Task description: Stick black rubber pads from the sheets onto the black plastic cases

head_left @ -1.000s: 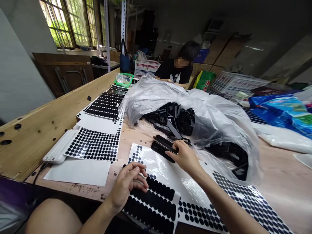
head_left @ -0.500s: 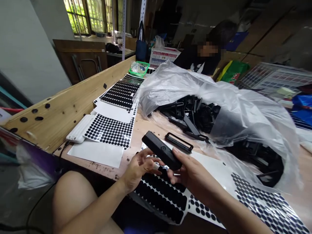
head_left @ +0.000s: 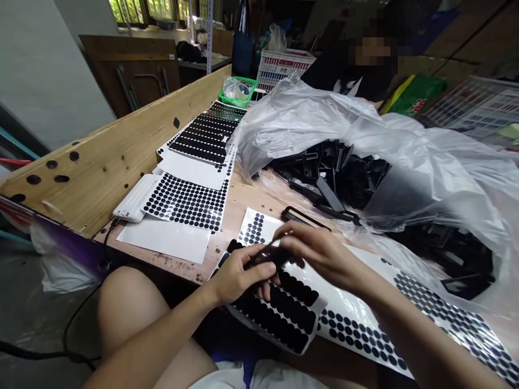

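Observation:
Both of my hands meet over the sheet pile near the table's front edge. My left hand (head_left: 243, 275) is wrapped round a dark oblong plastic part (head_left: 278, 256), thumb on top. My right hand (head_left: 310, 246) curls over the part's other end, its fingertips against it; much of the part is hidden between them. Under the hands lies a thick stack of sheets with black round stickers (head_left: 279, 310). A slim black plastic frame (head_left: 306, 217) lies on the table just beyond my right hand.
A clear plastic bag (head_left: 308, 113) spills black plastic parts (head_left: 330, 181). More dotted sticker sheets (head_left: 184, 202) and a white device with a cable (head_left: 135, 200) lie to the left. A wooden board (head_left: 121, 146) edges the table. Another person (head_left: 340, 67) sits opposite, behind the bag.
The black part, earlier held up in my right hand, is now lower and in my left hand's grip too. My right hand has turned over its end. The view has tilted down.

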{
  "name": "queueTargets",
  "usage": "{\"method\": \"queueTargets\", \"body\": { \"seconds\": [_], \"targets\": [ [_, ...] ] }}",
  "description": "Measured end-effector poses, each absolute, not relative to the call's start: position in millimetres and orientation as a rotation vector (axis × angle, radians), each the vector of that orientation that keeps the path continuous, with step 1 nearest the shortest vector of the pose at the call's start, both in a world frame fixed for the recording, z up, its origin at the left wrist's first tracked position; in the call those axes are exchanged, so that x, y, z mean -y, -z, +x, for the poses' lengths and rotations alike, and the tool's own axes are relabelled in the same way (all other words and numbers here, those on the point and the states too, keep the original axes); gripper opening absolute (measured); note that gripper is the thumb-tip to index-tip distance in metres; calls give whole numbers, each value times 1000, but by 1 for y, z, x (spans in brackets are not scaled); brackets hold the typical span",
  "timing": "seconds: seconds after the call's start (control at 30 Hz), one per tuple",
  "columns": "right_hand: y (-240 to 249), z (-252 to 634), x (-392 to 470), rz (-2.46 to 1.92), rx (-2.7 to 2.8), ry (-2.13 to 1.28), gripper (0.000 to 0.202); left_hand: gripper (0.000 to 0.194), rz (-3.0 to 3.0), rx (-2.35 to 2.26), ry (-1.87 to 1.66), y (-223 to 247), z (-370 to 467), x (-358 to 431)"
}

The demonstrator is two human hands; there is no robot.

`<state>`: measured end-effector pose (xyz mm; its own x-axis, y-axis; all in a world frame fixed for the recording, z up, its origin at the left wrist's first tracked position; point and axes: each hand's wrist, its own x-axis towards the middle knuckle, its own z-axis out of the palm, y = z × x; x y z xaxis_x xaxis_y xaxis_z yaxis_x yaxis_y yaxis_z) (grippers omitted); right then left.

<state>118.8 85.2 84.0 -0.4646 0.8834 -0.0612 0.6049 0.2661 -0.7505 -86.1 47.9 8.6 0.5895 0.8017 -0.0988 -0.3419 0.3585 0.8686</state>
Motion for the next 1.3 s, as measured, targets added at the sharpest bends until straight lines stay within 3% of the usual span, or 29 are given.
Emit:
{"method": "queueTargets", "body": {
  "seconds": [0.1, 0.2, 0.27, 0.6, 0.7, 0.9, 1.3],
  "targets": [
    [-61, 122, -101, -1472, 2157, -845, 46, 41, 796, -566, -951, -7, -85, -51],
    [-41, 123, -106, -1497, 2331, -733, 18, 42, 662, -563, -1049, -8, -85, -53],
    [-34, 120, -104, -1479, 2396, -722, 10, 41, 635, -571, -1048, -9, -85, -54],
    [-37, 116, -114, -1403, 2425, -862, 9, 44, 762, -615, -1041, -5, -83, -52],
    [-44, 119, -111, -1391, 2263, -1023, 20, 47, 785, -643, -1027, -6, -82, -52],
    [-71, 104, -90, -1357, 1330, -1776, 49, 46, 813, -703, -1029, -6, -79, -51],
    [-77, 79, -80, -1353, 1348, -1714, 54, 44, 810, -683, -1022, -3, -80, -50]
  ]
}}
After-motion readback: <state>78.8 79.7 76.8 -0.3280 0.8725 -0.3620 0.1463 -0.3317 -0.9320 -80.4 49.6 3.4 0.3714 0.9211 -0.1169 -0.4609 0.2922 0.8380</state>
